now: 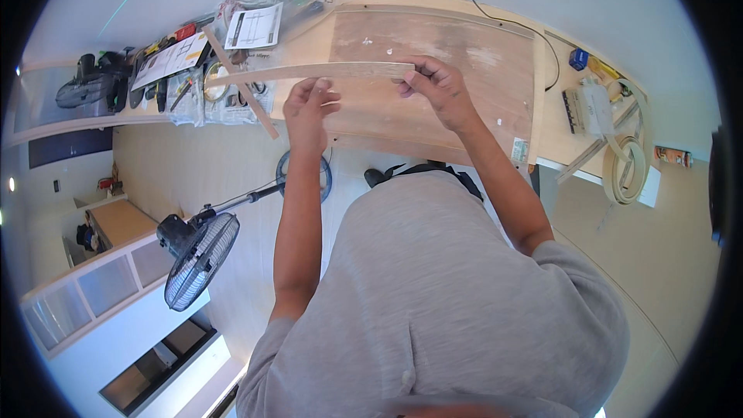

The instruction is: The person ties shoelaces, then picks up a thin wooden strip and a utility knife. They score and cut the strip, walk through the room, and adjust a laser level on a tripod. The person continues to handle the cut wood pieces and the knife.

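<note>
The right hand (439, 90) is pinching a pale strip (282, 73) whose long axis is running toward nine o'clock, the left hand (308, 106) curling beside its middle, grip unclear.

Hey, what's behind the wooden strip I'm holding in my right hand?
Behind the held strip, the brown board shows around its right part, and a second wooden strip crosses near its left end. Whatever the held strip's own width covers can't be seen.

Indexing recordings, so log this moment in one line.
right hand: pinching pale strip near one end; left hand: at strip, contact unclear; below: brown board; far right: pale coil
</note>
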